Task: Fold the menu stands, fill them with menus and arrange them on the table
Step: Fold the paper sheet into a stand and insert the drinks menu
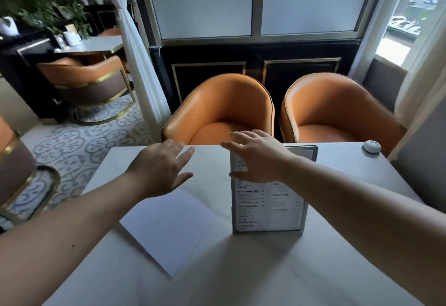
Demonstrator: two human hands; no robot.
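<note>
An upright menu stand (266, 206) with a printed menu in it stands on the white table (241, 269), right of the middle. My right hand (258, 158) hovers in front of its upper part, fingers spread, holding nothing. A white sheet (169, 228) lies flat on the table to the left of the stand. Above the sheet's far corner my left hand (161, 168) is stretched out, fingers apart and empty. A second frame edge (305, 152) shows behind the stand's top right.
Two orange chairs (222, 112) (337, 110) face the table's far edge. A small white round device (371, 146) sits at the far right corner. Another orange chair (91, 83) and table (96, 44) stand at the back left, over patterned floor tiles.
</note>
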